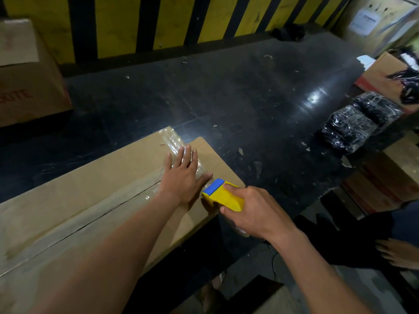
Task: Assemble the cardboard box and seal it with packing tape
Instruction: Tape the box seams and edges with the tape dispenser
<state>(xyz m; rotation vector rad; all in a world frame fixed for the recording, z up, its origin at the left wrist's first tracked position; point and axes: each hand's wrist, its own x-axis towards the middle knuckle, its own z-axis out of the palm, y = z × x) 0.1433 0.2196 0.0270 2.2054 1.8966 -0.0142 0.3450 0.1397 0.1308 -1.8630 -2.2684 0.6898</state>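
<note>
A large brown cardboard box lies flat-topped in front of me, its two top flaps meeting along a centre seam. Clear packing tape runs across the box's right end, crinkled and shiny. My left hand lies flat and spread on that tape near the box's right edge. My right hand grips a yellow tape dispenser with a blue blade guard, held at the box's right corner just beside my left thumb.
A dark glossy floor littered with tape scraps surrounds the box. Another cardboard box stands at the far left. Black plastic-wrapped bundles and an open carton sit at right. A yellow-and-black striped barrier runs behind.
</note>
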